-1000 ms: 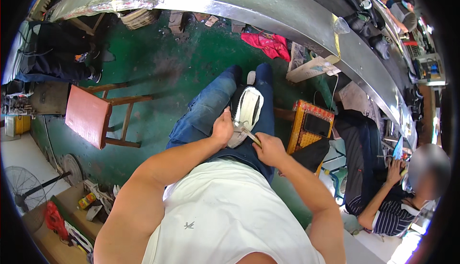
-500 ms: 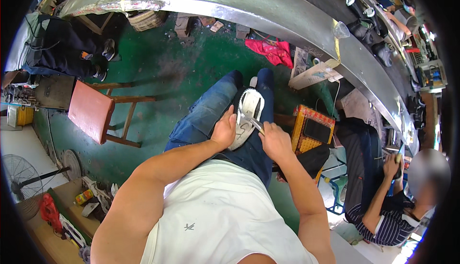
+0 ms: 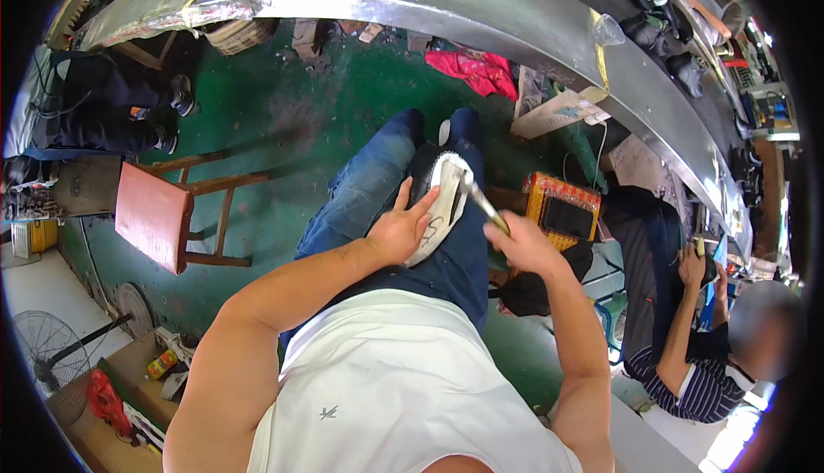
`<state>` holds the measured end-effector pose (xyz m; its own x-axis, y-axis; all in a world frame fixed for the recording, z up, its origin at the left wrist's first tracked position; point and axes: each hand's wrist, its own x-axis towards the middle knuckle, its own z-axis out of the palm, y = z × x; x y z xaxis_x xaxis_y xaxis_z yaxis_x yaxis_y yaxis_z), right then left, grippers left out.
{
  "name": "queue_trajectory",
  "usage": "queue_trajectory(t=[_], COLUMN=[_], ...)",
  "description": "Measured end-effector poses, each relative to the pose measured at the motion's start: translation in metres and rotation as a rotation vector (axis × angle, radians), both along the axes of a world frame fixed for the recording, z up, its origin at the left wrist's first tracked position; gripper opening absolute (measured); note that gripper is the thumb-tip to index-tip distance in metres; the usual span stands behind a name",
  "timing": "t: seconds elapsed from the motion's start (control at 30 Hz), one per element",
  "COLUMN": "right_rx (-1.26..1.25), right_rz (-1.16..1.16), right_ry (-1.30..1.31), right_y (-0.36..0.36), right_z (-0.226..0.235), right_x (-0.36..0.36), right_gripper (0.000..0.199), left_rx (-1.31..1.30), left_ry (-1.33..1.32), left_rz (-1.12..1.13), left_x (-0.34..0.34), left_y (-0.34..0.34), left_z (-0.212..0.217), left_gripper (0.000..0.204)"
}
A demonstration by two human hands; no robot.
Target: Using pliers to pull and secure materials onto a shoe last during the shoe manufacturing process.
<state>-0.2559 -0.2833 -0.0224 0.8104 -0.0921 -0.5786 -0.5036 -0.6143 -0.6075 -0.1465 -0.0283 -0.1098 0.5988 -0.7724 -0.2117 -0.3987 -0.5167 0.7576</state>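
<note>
Looks down, in the head view, on worn blue denim trousers (image 3: 369,185) and a white top (image 3: 386,370). Carries on the lap, leaning toward the right thigh, a long shoe-shaped piece (image 3: 449,207) with a dark side, a pale off-white face turned upward, a fuzzy white rim at the far end and dark scrawled marks nearer the body. Rests the left hand (image 3: 397,234) along the left edge of the shoe-shaped piece, fingers splayed and stretched forward, one fingertip reaching onto the pale face. Clasps in the right hand (image 3: 522,239) a short, slender tool (image 3: 487,207) with a metal head and an olive-green handle, fingers wrapped around the handle. Aims the metal head at the far right part of the shoe-shaped piece; cannot tell contact from a slight gap. Shows, beyond the knees, a long grey metal bench (image 3: 360,1), with a crumpled pinkish-red cloth (image 3: 476,72) on the green floor (image 3: 257,100) near it. Shows to the left a stool (image 3: 154,215) with a square, reddish-pink seat and brown wooden legs, and at the lower left a round-caged fan (image 3: 50,348). Has beside the right knee a yellow-orange, box-like stand (image 3: 535,215) with a red patterned edge, bearing a dark, flat, rectangular device (image 3: 568,218). Includes, at the far right, a co-worker (image 3: 699,396) in a dark striped top.
</note>
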Motion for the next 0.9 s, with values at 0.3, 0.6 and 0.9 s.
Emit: queue_trajectory(t=[0.3, 0.6, 0.9], right_rx=[-0.17, 0.027, 0.218], right_rz=[0.121, -0.056, -0.407], right_ry=[-0.271, -0.363, -0.158], right_y=[0.029, 0.053, 0.046], right_z=[-0.03, -0.026, -0.052], right_x=[0.026, -0.012, -0.073], right_gripper=[0.046, 0.045, 0.048], left_rx=[0.196, -0.122, 0.266], left_ry=[0.071, 0.374, 0.442], left_rz=[-0.124, 0.213, -0.033], left_x=[0.009, -0.012, 0.025], left_y=[-0.004, 0.019, 0.008], left_z=[0.031, 0.004, 0.065], left_gripper=[0.06, 0.078, 0.108])
